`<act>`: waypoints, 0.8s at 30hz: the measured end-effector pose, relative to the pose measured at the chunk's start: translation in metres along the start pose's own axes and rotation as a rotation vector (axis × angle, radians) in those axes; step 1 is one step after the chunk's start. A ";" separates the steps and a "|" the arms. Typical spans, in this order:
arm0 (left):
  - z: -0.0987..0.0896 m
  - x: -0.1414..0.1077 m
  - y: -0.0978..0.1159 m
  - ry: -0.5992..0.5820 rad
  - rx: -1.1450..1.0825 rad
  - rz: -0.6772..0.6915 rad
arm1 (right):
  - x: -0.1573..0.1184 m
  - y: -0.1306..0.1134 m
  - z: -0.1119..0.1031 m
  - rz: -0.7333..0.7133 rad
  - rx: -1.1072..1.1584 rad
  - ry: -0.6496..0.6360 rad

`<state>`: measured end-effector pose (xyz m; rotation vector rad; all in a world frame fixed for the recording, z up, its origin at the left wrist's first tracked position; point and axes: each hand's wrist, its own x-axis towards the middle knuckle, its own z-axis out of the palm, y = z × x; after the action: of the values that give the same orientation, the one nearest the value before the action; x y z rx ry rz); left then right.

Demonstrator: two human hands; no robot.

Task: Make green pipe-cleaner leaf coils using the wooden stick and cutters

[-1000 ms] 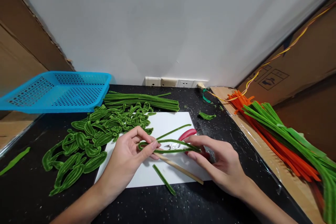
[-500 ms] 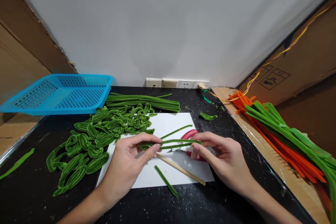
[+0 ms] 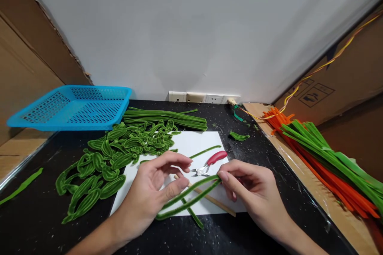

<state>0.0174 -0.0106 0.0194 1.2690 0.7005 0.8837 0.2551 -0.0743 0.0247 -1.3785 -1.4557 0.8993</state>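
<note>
My right hand [image 3: 249, 185] pinches the end of a green fuzzy loop [image 3: 199, 196], which hangs down to the left and passes below my left fingertips. My left hand [image 3: 158, 185] has its thumb and forefinger apart, with nothing seen between their tips. Beneath both hands lies a white sheet of paper [image 3: 197, 137]. Red-handled pliers [image 3: 217, 157] rest on it between the hands, jaws to the left. A wooden stick [image 3: 220, 204] and a short green stem [image 3: 194, 217] lie partly under the loop. Another thin green stem [image 3: 206, 151] is behind the pliers.
Many looped green leaves [image 3: 112, 161] are heaped at left, beside a green stem bundle [image 3: 167, 118]. A blue basket [image 3: 89, 111] stands back left. Orange strips [image 3: 335, 183] and green strips [image 3: 317, 137] lie right. A single leaf [image 3: 239, 136] sits back right.
My left fingers have parted and let go of the green piece. Its loop has swung down toward me, still held in my right hand. The pliers are now more exposed.
</note>
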 end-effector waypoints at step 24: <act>0.020 -0.006 -0.015 -0.084 -0.027 -0.304 | -0.006 -0.006 0.012 -0.050 0.361 -0.130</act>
<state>0.0335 -0.0265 0.0084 1.1320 0.7871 0.5865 0.2420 -0.0803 0.0255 -1.0288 -1.3366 1.1721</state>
